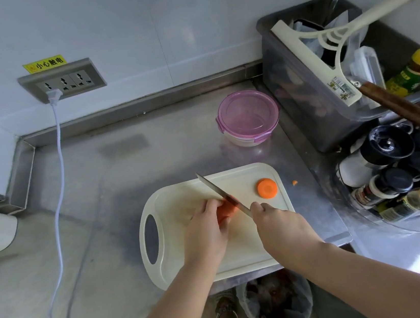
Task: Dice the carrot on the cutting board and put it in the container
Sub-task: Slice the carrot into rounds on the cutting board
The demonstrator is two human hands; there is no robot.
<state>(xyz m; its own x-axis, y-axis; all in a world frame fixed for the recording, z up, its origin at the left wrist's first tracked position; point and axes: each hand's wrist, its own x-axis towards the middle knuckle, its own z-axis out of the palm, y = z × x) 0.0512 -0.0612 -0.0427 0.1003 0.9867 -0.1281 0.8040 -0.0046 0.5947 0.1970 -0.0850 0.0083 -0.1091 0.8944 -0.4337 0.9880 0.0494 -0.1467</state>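
The left hand clamps the carrot on the cutting board; the right hand grips the knife across it. A cut slice lies nearby. The lidded container sits behind on the steel counter, beside a bin.

Two bare forearms reach in from the lower edge, no sleeves, watch or rings visible on the left hand or right hand; below, apparently a sandalled foot.
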